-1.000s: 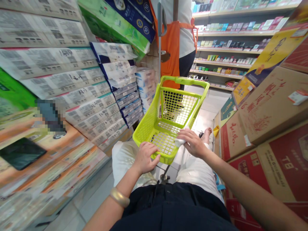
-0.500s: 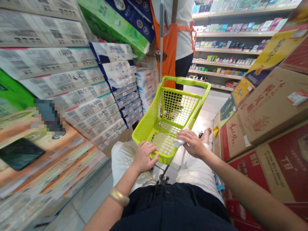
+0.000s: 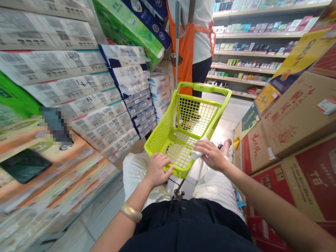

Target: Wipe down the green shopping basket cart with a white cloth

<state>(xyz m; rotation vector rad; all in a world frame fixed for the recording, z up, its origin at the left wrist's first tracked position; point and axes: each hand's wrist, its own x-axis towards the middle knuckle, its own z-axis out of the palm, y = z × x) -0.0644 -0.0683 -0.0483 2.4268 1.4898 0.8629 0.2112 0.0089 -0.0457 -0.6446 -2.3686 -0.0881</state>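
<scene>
A yellow-green plastic shopping basket (image 3: 160,140) on a metal frame stands between my knees, its grid bottom bare. My left hand (image 3: 159,169) grips its near rim, fingers over the edge and thumb along the outside. On the right side rim lies my right hand (image 3: 210,154), closed on a crumpled white wiping cloth (image 3: 196,154) that touches the basket. Most of the cloth is hidden under the fingers. The basket's handle (image 3: 203,87) points away from me.
Stacked packs of paper goods (image 3: 91,94) rise on the left, with a dark phone (image 3: 26,165) lying on the lower cartons. Cardboard boxes (image 3: 296,122) line the right. Ahead, a person in an orange apron (image 3: 182,63) stands before shelves of products (image 3: 252,56).
The view has shifted very slightly. Both hands keep their places on the basket, and the right hand with the cloth has barely moved along the rim.
</scene>
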